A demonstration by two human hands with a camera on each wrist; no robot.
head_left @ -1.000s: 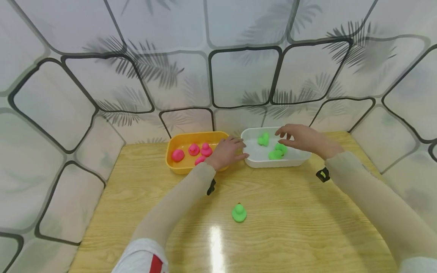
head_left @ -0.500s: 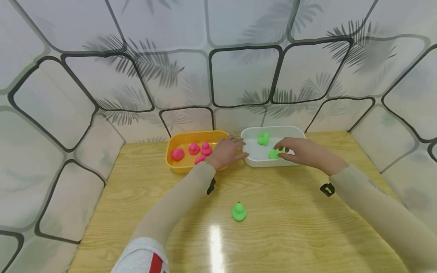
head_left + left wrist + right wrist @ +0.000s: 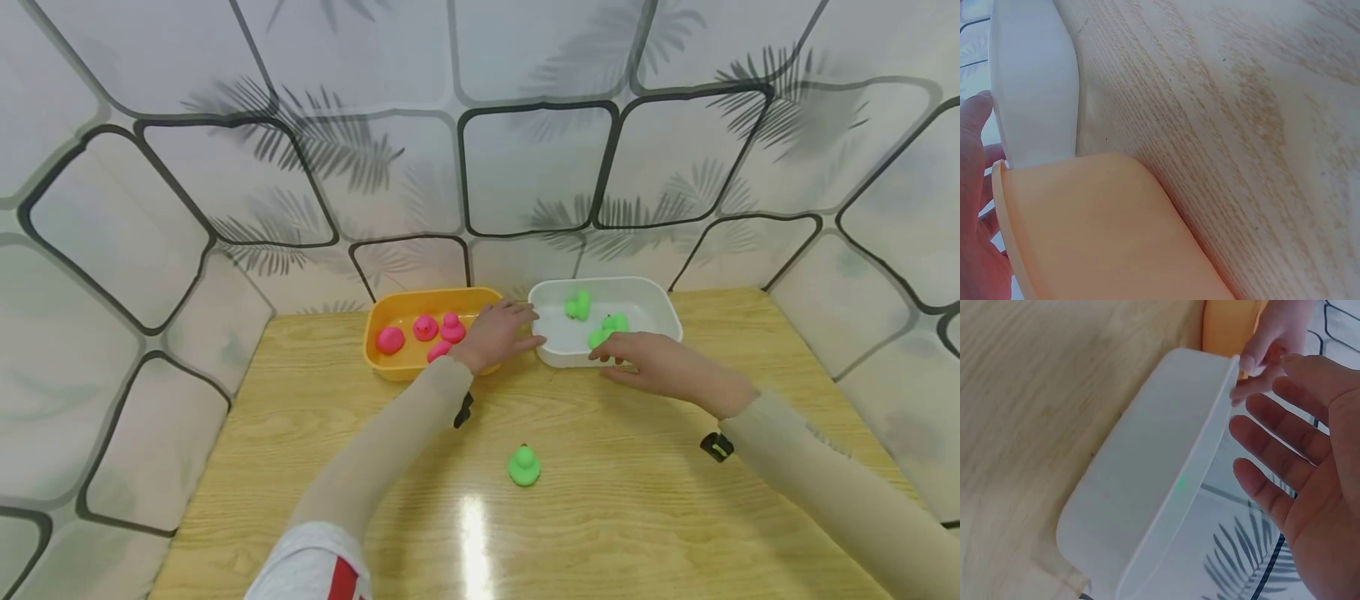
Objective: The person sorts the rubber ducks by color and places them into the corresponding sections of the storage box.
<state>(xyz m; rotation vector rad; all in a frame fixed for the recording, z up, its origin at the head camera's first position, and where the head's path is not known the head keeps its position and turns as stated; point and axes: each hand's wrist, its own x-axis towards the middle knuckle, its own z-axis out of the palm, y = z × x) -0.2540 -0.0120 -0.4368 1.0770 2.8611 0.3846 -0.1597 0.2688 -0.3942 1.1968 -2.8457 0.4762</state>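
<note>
My left hand (image 3: 495, 337) lies across the right end of the orange bin (image 3: 393, 369), its fingers reaching to the left rim of the white bin (image 3: 651, 310). Green rubber ducks (image 3: 577, 306) sit in the white bin, some partly behind my right fingers. Over that bin's front rim hovers my right hand (image 3: 667, 371), fingers loosely bent and nothing between them, as the right wrist view confirms. Pink rubber ducks (image 3: 425, 327) lie in the orange bin, one partly hidden by my left hand. A single green rubber duck (image 3: 524, 467) stands on the table nearer to me.
The wooden table (image 3: 300, 467) runs back to a wall (image 3: 536, 175) patterned with stone outlines and leaves. Both bins stand side by side near its far edge. Side walls close in on the left and right.
My right hand has moved back toward me, from above the middle of the white bin to its front rim. The left hand and the duck on the table stay put.
</note>
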